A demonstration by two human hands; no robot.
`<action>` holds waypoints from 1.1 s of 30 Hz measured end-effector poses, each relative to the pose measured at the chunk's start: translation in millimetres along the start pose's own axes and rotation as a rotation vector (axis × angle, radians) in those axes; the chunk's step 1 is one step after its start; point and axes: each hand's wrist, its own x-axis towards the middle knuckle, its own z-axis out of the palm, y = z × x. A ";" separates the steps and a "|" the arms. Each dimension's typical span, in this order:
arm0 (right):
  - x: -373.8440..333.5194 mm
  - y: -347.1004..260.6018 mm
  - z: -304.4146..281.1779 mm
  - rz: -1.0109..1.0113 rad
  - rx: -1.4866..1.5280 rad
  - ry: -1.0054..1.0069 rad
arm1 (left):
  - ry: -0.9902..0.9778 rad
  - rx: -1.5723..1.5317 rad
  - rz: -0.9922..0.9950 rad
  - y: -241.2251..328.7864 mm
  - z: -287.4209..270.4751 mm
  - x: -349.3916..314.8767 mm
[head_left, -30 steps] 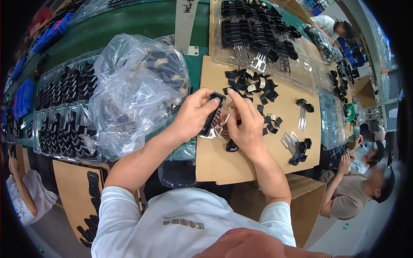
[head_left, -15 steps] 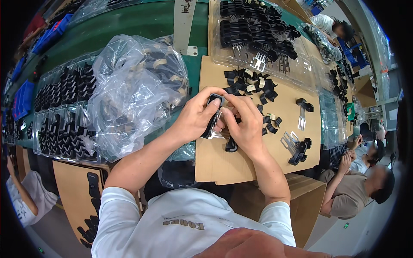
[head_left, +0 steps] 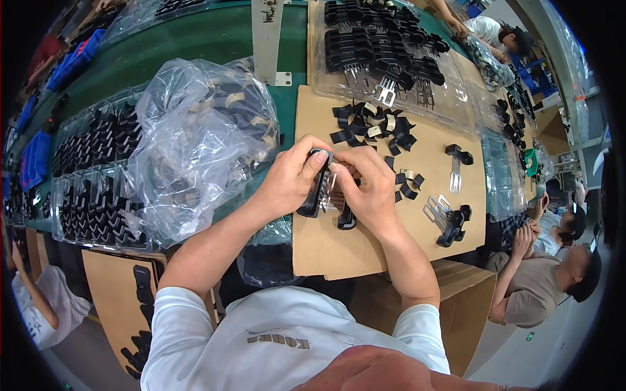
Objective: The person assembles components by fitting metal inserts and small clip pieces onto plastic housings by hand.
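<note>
My left hand (head_left: 290, 177) holds a long black plastic part (head_left: 313, 201) upright over the cardboard, thumb on its upper end. My right hand (head_left: 370, 189) is closed in a pinch beside that upper end; whatever lies between its fingertips is hidden. Below the right fingers, metal prongs (head_left: 331, 199) and another black piece (head_left: 347, 220) show partly. Curved black pieces (head_left: 403, 138), some with tan pads, lie heaped beyond my hands. To the right rest two black parts with metal prongs, one farther off (head_left: 460, 155) and one nearer (head_left: 455, 228).
A clear tray (head_left: 417, 103) of black pronged parts stands at the back of the cardboard sheet (head_left: 339, 254). On the left are a plastic bag (head_left: 189, 146) of curved pieces and trays (head_left: 98, 205) of black parts. A metal post (head_left: 266, 45) rises behind. Other people work at both sides.
The view has shifted slightly. The black part has tilted a little in my left hand, and my right fingertips have closed in nearer its upper end.
</note>
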 end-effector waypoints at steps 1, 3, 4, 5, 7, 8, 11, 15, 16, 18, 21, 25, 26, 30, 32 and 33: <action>-0.6 1.0 -0.2 -0.003 0.004 -0.004 | 0.000 0.017 -0.004 3.1 -0.2 -0.6; -1.4 2.4 -0.2 -0.010 0.014 -0.014 | 0.002 0.051 -0.012 10.2 -0.9 -1.2; -1.4 2.3 0.3 -0.009 0.015 -0.015 | 0.003 0.052 -0.014 12.7 -1.8 -1.6; -1.2 1.8 1.1 -0.011 0.043 -0.001 | -0.003 0.059 -0.037 15.1 -2.9 -1.8; -0.8 0.6 2.9 -0.014 0.098 0.025 | -0.014 0.072 -0.084 18.5 -4.8 -2.1; -1.1 0.8 3.5 -0.015 0.125 0.039 | -0.020 0.079 -0.107 18.9 -5.2 -2.3; -3.5 2.5 1.5 -0.056 0.160 -0.008 | 0.022 0.126 -0.116 19.6 -2.9 -2.6; -7.2 4.2 -3.5 -0.096 0.208 -0.078 | 0.059 0.184 -0.129 16.4 -2.2 -2.6; -7.6 3.7 -5.0 -0.095 0.222 -0.101 | 0.056 0.195 -0.134 14.4 -2.7 -2.3; -7.5 2.3 -6.8 -0.094 0.250 -0.148 | 0.051 0.217 -0.143 11.9 -3.4 -2.3; -7.1 -0.7 -9.6 -0.053 0.286 -0.171 | 0.052 0.143 -0.171 14.0 -1.8 -1.7; -7.9 -0.3 -8.4 0.010 0.350 -0.163 | 0.045 0.044 -0.209 20.2 -0.3 -1.3; -8.7 0.9 -6.7 0.037 0.376 -0.130 | 0.032 0.018 -0.220 22.1 -0.1 -1.3; -9.9 5.3 -3.1 0.099 0.447 -0.044 | 0.008 -0.121 -0.244 23.3 -1.6 -1.1; -9.3 7.3 -2.3 0.115 0.486 -0.003 | 0.011 -0.293 -0.247 21.6 -4.4 -0.7; -9.2 7.9 -2.2 0.123 0.506 0.018 | 0.013 -0.379 -0.248 21.0 -4.9 -0.4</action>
